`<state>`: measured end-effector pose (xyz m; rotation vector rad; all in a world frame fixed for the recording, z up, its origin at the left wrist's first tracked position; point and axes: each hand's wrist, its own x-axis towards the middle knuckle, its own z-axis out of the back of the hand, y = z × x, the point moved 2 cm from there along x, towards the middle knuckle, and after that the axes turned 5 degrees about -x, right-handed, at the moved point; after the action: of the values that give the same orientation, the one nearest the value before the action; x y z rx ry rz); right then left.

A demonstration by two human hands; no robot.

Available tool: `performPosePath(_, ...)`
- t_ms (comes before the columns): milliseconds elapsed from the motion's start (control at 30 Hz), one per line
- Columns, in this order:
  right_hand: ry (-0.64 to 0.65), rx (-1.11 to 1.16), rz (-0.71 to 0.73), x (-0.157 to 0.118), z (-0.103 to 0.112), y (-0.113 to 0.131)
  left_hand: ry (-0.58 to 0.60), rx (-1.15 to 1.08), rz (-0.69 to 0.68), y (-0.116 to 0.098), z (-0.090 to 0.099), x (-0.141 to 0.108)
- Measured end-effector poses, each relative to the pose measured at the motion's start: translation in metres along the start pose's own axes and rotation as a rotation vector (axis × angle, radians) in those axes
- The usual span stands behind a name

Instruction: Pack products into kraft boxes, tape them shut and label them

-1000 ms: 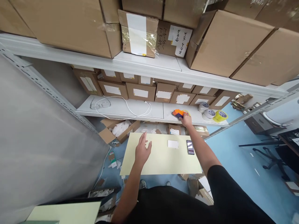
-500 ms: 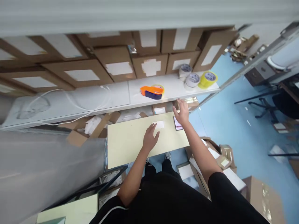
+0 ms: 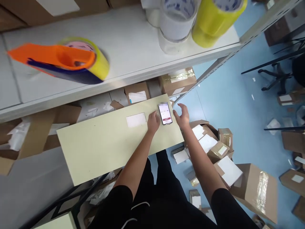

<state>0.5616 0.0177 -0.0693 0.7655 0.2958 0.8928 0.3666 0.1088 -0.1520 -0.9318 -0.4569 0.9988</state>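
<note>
A phone [image 3: 165, 114] with a lit screen showing digits lies face up on the pale yellow tabletop [image 3: 102, 146], close to its right end. My left hand [image 3: 153, 122] is curled into a loose fist just left of the phone; nothing shows in it. On the phone's other side my right hand [image 3: 182, 117] hovers at the table's right edge, thumb and fingers apart and holding nothing. A white rectangular label [image 3: 136, 120] lies flat on the tabletop, left of my left hand.
Above the table runs a grey shelf [image 3: 128, 41] carrying an orange and blue tape dispenser [image 3: 64, 60], a white tape roll [image 3: 177, 24] and a yellow tape roll [image 3: 214, 25]. Cardboard boxes [image 3: 252, 187] crowd the floor at right. An open carton [image 3: 35, 130] sits under the shelf.
My view has moved closer to the shelf and table. The left hand has closed and come beside the phone; my right hand has lowered to the phone's right side.
</note>
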Motion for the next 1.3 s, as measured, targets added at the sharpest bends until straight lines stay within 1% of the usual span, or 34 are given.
performPosePath(100,0.054,0.053,-0.061,0.006,-0.029,-0.029,-0.034,0.108,-0.089,0.017,-0.021,0.005)
performPosePath(167,0.054,0.071,-0.086,0.01,-0.045,-0.042,-0.046,0.141,-0.116,0.024,-0.028,0.003)
performPosePath(233,0.04,0.086,-0.099,0.014,-0.058,-0.05,-0.076,0.154,-0.123,0.027,-0.029,0.0)
performPosePath(333,0.025,0.133,-0.115,0.021,-0.073,-0.054,-0.116,0.157,-0.135,0.027,-0.027,-0.001)
performPosePath(500,0.073,0.206,-0.096,0.024,-0.089,-0.056,-0.129,0.156,-0.143,0.023,-0.025,-0.002)
performPosePath(700,0.065,0.153,-0.061,0.019,-0.1,-0.06,-0.106,0.2,-0.143,0.021,-0.023,-0.003)
performPosePath(967,0.048,0.213,-0.138,0.018,-0.1,-0.063,-0.108,0.216,-0.14,0.02,-0.022,-0.005)
performPosePath(1200,0.035,0.146,-0.119,0.018,-0.108,-0.069,-0.093,0.209,-0.14,0.021,-0.023,-0.005)
performPosePath(1300,0.04,0.153,-0.133,0.019,-0.109,-0.071,-0.095,0.2,-0.135,0.022,-0.024,-0.004)
